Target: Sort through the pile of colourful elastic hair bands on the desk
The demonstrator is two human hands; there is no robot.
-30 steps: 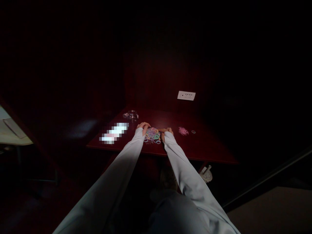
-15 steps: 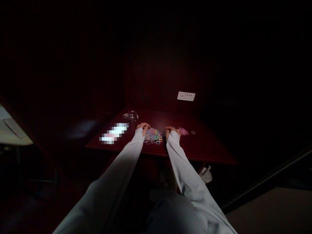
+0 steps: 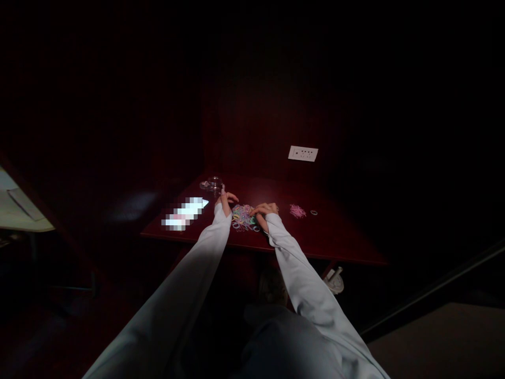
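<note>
A pile of small multicoloured hair ties (image 3: 242, 217) lies on the dark red table between my hands. My left hand (image 3: 226, 202) is at the pile's left edge, fingers apart, with nothing visible in it. From the right, my right hand (image 3: 267, 210) reaches over the pile, fingers stretched out and the fingertips at the ties. Whether a tie is under those fingertips is too small to tell. Farther right is a separate heap of pink hair ties (image 3: 297, 211), with a single pale ring-shaped tie (image 3: 314, 212) beside it.
A clear jar (image 3: 214, 183) stands at the back left of the table (image 3: 323, 237). A lit, blurred-out screen (image 3: 184, 213) lies at the left. On the back wall is a white socket panel (image 3: 303, 153). A white object (image 3: 334, 281) shows below the table's right front.
My right hand went right to the pink heap, then came back to the mixed pile. My left hand has shifted slightly left and up, with its fingers spreading.
</note>
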